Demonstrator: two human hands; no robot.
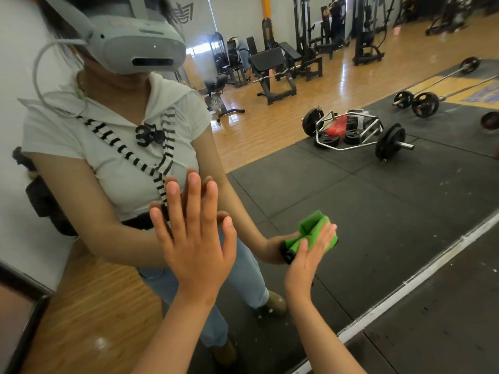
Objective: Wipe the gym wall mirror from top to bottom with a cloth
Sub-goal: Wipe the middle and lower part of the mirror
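Mirror, large wall-mounted glass pane (378,198), directly ahead: left hand (194,238) braced flat on it, fingers straight and spread; just right of and below the left hand, right hand (310,255) presses a folded bright-green cloth (310,229) to the glass with straight fingers; even palm pressure and overlapping downward strokes look best.

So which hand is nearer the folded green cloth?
Right. The right hand presses the folded green cloth flat against the wall mirror, fingers straight over it. The left hand is off to the cloth's left, palm spread on the mirror, clear of it.
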